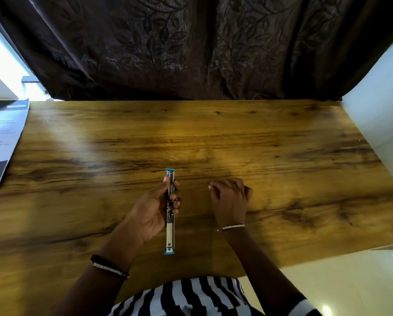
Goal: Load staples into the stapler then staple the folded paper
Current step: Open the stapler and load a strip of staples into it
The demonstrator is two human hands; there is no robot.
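Note:
A blue-edged metal stapler [170, 233] is swung fully open into one long strip, pointing away from me over the wooden table [282, 156]. My left hand [154, 208] grips its far half, thumb on the left and fingers wrapped on the right. My right hand [229, 197] rests on the table to the right of the stapler, fingers curled under; whether it holds anything I cannot tell. A small bent staple [173, 158] lies loose on the table just beyond the stapler's far end. A printed sheet of paper [2, 142] lies at the table's left edge.
A dark leaf-patterned curtain [191, 46] hangs behind the table's far edge. A white wall [382, 115] borders the table on the right, and pale floor [341, 281] shows at the near right. A bright window frame [6, 62] is at far left.

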